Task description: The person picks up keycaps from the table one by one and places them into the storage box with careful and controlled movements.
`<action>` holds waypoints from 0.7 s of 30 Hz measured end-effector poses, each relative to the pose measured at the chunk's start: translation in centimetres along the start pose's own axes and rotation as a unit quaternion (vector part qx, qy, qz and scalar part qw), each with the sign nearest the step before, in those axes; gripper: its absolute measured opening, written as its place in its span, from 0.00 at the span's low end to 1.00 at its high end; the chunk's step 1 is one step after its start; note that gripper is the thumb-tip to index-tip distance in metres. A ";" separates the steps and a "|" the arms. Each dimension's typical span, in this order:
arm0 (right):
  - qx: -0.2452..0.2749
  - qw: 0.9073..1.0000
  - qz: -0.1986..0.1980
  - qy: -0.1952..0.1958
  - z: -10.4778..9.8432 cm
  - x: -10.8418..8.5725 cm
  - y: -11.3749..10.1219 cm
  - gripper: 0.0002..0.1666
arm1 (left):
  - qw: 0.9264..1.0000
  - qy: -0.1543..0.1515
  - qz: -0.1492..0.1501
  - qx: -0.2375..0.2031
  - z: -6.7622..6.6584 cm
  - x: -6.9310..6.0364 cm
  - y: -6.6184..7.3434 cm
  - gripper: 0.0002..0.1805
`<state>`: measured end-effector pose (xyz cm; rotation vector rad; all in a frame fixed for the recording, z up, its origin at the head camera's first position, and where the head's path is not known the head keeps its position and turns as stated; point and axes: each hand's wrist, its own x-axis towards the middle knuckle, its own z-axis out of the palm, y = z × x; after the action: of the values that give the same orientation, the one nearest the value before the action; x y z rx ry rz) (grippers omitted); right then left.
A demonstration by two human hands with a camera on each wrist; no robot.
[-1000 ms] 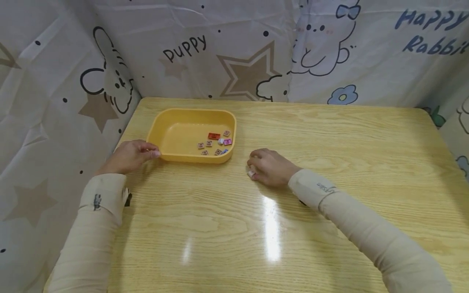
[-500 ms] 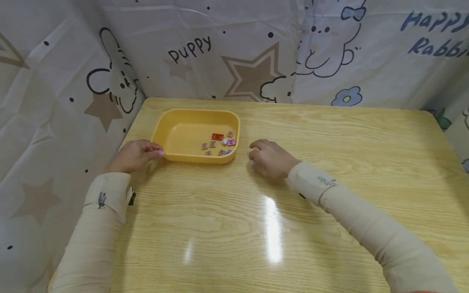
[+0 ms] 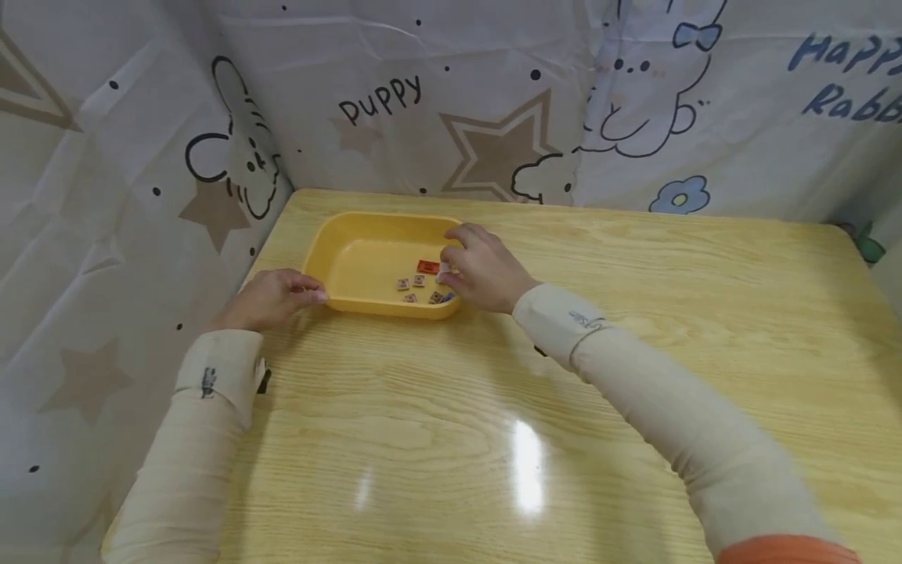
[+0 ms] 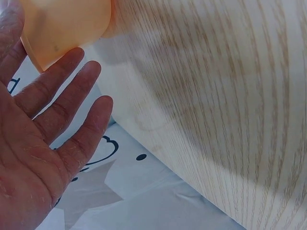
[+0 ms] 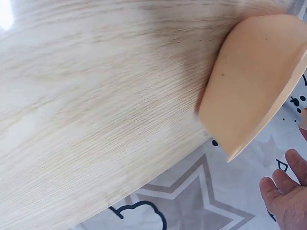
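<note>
A yellow plastic tray (image 3: pixel 366 304) stands at the table's back left, with several small square printed tiles (image 3: pixel 419 280), a red rectangular piece (image 3: pixel 427 267) and a blue piece (image 3: pixel 448 297) in its right half. My left hand (image 3: pixel 271 299) pinches the tray's front left corner between thumb and forefinger; in the left wrist view its other fingers extend past the tray wall (image 4: pixel 67 28). Over the tray's right end, my right hand (image 3: pixel 486 270) pinches a small white piece (image 3: pixel 443 270) at its fingertips, largely hidden. It covers some tiles beneath.
The wooden table (image 3: pixel 423 407) reaches toward me and to the right of the tray. A printed cloth (image 3: pixel 338 149) hangs close behind the table and along its left side.
My right hand has picked the small white piece up from the table and moved left over the tray's right end. The left hand stays at the tray's corner; the head view has shifted slightly.
</note>
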<state>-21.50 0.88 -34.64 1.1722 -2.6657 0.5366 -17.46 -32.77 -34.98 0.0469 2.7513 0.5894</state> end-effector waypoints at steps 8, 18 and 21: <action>-0.031 0.997 0.062 -0.045 0.2 -0.8 0.2 0.25 | 1.000 -0.003 0.027 0.013 0.1 0.5 0.6 0.28; -0.029 0.988 0.142 -0.055 -0.6 -3.9 3.4 0.33 | 0.999 -0.006 0.041 0.025 -0.6 0.6 0.3 0.25; -0.026 0.985 0.159 -0.061 -0.8 -4.7 4.1 0.35 | 0.998 0.008 0.046 0.031 -1.0 0.4 0.3 0.27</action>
<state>-21.30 6.91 -36.34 0.7903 -2.9736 0.4492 -18.17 -32.87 -34.14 0.1859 2.7956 0.5304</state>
